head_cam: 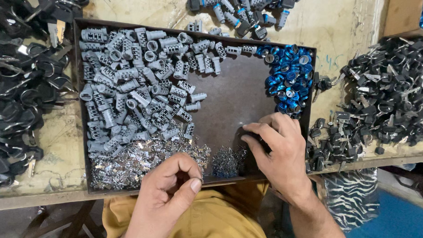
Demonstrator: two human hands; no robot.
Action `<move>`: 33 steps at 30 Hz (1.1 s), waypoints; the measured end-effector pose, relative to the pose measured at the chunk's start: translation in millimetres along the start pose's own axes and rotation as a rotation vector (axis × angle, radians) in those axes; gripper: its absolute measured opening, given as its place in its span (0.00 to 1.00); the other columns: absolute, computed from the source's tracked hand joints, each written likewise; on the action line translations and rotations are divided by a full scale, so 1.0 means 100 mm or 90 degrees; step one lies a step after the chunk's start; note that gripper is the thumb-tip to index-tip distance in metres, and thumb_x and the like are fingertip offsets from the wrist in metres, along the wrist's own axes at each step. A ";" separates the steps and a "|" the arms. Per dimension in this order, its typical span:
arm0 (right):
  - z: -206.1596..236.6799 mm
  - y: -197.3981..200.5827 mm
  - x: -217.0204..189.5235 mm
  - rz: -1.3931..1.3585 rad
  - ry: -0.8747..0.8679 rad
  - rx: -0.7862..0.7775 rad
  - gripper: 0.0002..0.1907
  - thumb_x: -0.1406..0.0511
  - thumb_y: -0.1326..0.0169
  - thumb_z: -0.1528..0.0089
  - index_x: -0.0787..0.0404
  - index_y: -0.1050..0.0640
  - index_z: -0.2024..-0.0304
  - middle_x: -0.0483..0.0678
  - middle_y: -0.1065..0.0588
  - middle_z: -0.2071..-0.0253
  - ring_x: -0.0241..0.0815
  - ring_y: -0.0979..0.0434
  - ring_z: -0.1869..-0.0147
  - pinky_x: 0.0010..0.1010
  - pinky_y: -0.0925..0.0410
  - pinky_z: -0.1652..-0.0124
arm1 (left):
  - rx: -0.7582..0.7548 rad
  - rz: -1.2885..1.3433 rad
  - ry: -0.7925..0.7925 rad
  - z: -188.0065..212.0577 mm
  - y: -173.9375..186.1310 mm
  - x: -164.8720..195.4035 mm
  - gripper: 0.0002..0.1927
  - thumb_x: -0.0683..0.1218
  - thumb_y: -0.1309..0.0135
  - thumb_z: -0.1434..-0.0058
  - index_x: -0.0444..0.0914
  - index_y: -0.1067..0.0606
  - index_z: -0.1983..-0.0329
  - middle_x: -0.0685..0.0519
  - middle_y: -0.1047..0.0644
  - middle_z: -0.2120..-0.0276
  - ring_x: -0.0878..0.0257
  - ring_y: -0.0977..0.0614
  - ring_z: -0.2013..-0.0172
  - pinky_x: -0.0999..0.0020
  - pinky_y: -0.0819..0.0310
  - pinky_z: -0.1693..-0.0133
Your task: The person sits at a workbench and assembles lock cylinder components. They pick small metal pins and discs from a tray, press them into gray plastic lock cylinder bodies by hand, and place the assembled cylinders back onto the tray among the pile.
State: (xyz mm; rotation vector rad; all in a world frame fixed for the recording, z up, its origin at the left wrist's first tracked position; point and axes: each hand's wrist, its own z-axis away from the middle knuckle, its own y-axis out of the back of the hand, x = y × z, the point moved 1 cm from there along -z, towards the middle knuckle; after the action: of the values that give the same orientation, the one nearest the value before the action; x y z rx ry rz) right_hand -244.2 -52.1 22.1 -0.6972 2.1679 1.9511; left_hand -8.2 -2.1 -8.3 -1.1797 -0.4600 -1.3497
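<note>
Tray [230, 105]: one, dark, shallow, on the bench [341, 25].
Grey lock cylinders [128, 88]: too many to count, heaped at the tray's left.
Blue rings [290, 77]: dozens, far right corner.
Silver plates [125, 165]: near pile, uncountable.
Small springs [228, 161]: one clump.
Left hand [169, 195]: fingers curled, thumb pinched to forefinger; what it holds cannot be told.
Right hand [278, 149]: half closed, fingertips on the tray floor beside the springs.
Black keys [390, 92]: heaps left and right.

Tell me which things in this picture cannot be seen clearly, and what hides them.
- Head view: whatever the left hand pinches is covered by its curled fingers.
- Head view: the right hand hides what lies under its fingertips on the dark rectangular metal tray.
- Head view: the small silver metal springs are too small to tell apart.
- Head view: the pile of black-headed keys is cut off by the left edge.
</note>
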 end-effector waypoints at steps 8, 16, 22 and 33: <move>-0.05 0.01 0.06 -0.066 -0.031 0.018 0.07 0.71 0.39 0.44 0.61 0.25 0.65 0.46 0.28 0.63 0.45 0.29 0.58 0.29 0.37 0.57 | -0.027 0.033 -0.027 -0.01 0.01 0.01 0.04 0.35 0.48 0.38 0.35 0.30 0.66 0.57 0.32 0.69 0.71 0.35 0.69 0.75 0.40 0.67; 0.42 0.00 -0.24 -0.811 -0.222 -0.177 0.04 0.74 0.49 0.35 0.67 0.28 0.57 0.50 0.30 0.55 0.38 0.31 0.51 0.29 0.35 0.49 | -0.081 0.074 0.006 -0.13 -0.21 0.00 0.03 0.38 0.46 0.34 0.35 0.28 0.65 0.62 0.31 0.72 0.75 0.35 0.71 0.77 0.40 0.70; 0.51 -0.12 -0.26 -0.837 -0.211 -0.100 0.02 0.74 0.44 0.35 0.68 0.25 0.61 0.52 0.27 0.57 0.39 0.28 0.52 0.29 0.34 0.49 | -0.072 0.086 0.008 -0.15 -0.26 0.02 0.04 0.41 0.45 0.33 0.36 0.26 0.62 0.63 0.30 0.72 0.77 0.36 0.73 0.79 0.43 0.72; 0.48 -0.04 -0.20 -0.883 -0.264 -0.150 0.04 0.77 0.42 0.38 0.71 0.23 0.61 0.54 0.26 0.57 0.39 0.25 0.54 0.28 0.31 0.53 | -0.114 0.092 0.084 -0.17 -0.20 0.08 0.08 0.45 0.42 0.35 0.35 0.25 0.63 0.60 0.27 0.76 0.75 0.30 0.79 0.78 0.38 0.78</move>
State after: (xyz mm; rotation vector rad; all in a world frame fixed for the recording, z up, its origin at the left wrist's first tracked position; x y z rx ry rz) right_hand -234.5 -1.4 19.0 -1.2028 0.7160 1.3076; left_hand -30.5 -16.5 -1.5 -1.2364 -0.1581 -1.3542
